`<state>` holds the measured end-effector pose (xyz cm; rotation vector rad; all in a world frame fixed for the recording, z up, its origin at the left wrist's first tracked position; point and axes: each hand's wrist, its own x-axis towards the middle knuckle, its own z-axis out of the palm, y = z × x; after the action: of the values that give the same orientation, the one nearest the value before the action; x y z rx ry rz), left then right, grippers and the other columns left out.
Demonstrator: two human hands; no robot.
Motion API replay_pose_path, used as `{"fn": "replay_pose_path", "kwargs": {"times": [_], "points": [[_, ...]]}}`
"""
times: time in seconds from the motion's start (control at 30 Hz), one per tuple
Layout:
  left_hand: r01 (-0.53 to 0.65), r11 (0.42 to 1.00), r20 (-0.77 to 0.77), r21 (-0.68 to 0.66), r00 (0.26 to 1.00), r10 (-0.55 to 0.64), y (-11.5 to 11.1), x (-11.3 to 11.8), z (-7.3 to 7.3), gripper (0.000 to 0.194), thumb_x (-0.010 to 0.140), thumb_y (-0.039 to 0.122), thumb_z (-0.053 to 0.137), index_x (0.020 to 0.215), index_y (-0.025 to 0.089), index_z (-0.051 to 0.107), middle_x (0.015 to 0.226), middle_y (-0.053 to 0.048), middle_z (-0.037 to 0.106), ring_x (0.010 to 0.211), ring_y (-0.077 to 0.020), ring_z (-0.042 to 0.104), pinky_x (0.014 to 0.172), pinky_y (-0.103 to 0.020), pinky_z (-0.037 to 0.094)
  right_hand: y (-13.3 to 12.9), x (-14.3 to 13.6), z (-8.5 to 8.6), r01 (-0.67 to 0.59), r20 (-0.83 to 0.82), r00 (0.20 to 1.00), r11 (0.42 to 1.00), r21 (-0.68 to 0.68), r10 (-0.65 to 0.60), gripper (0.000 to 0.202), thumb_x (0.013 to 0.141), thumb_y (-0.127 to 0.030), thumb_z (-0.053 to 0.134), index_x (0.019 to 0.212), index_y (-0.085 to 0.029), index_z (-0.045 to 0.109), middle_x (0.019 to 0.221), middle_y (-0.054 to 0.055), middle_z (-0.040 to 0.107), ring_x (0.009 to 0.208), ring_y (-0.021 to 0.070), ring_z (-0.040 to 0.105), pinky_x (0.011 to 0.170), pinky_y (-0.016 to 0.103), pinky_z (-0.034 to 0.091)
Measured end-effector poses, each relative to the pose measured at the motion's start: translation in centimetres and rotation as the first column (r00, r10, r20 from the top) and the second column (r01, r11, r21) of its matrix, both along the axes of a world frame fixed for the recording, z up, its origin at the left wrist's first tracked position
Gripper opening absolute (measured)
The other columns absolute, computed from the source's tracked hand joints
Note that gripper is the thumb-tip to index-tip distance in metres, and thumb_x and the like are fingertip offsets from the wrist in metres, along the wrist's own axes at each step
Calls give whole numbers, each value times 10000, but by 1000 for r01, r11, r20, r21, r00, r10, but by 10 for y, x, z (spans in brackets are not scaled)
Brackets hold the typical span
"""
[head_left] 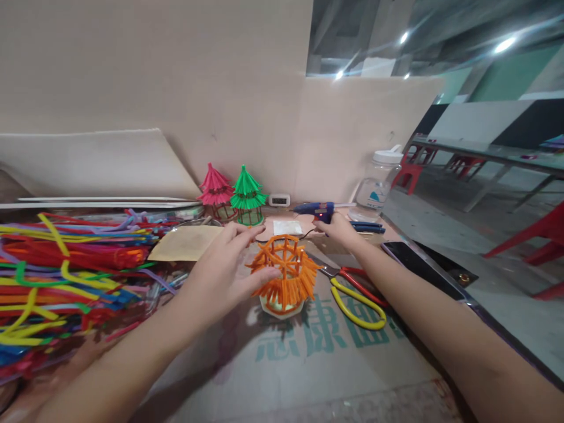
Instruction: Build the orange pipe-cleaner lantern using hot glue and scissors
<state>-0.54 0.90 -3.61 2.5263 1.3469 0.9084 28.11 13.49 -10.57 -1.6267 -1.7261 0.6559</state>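
An orange pipe-cleaner structure [286,276] with a fringed roof and a ring of short posts on top stands on a pale base at the middle of the table. My left hand [235,261] is at its left side, thumb and fingers apart, a small orange piece at the fingertips. Farther back, my right hand [335,228] is wrapped round the handle of a blue glue gun [315,208], whose nozzle points left. Scissors [359,302] with yellow and red handles lie right of the orange structure.
Many coloured pipe cleaners [70,264] cover the left side. Pink [215,188] and green [248,191] pagoda shapes stand by the wall, near a small white clock [279,200]. A clear bottle [374,188], blue-handled pliers [366,227] and a phone [420,270] are at right.
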Motion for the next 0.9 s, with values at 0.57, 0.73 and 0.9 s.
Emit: {"fn": "replay_pose_path", "kwargs": {"times": [0.57,0.73,0.9], "points": [[16,998,-21,-56,1000,-17,5,16,-17,411,840,488,659,1134,202,634,1156,-94,597,1141,-305,536,975,-479,449,-109,26,66,-420,-295,861,906,50,415,279,800,-420,744,847,-148,708,712,28,679,512,100,537,515,249,470],[32,998,-49,-53,998,-35,5,9,-10,433,846,478,663,1189,216,623,1211,-96,594,1156,-304,539,1002,-483,428,-117,18,74,-548,-292,782,831,100,551,339,815,-525,709,854,-191,742,747,38,718,661,168,672,632,288,569],[33,995,-39,-93,999,-36,4,10,-11,444,862,474,644,1232,231,616,1209,-95,595,1144,-301,540,991,-482,438,-120,18,68,-418,-143,897,908,37,418,389,769,-618,694,856,-250,783,837,53,765,813,253,716,760,399,594]]}}
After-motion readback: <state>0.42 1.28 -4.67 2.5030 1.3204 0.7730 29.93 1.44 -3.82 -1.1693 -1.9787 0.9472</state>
